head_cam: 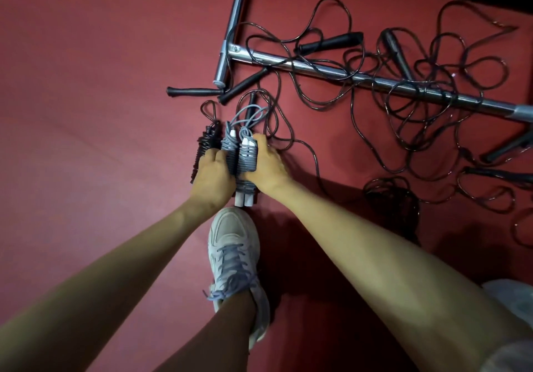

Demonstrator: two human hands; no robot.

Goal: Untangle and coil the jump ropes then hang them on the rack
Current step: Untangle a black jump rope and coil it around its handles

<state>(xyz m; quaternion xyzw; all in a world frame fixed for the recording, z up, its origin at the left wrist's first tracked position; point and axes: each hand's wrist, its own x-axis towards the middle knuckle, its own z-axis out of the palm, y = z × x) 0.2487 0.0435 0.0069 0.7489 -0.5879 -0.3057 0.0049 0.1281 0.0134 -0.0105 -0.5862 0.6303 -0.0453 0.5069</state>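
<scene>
Grey coiled ropes point(245, 157), gripped by left hand point(212, 176) and right hand point(266, 167), black ropes point(331, 41) tangled nearby

White sneaker point(233, 245) on red carpet point(101, 97)

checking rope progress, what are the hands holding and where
The left hand grips a black coiled rope and a grey coiled rope around their middles; the right hand grips a second grey coiled rope by its wrapped middle.
</scene>
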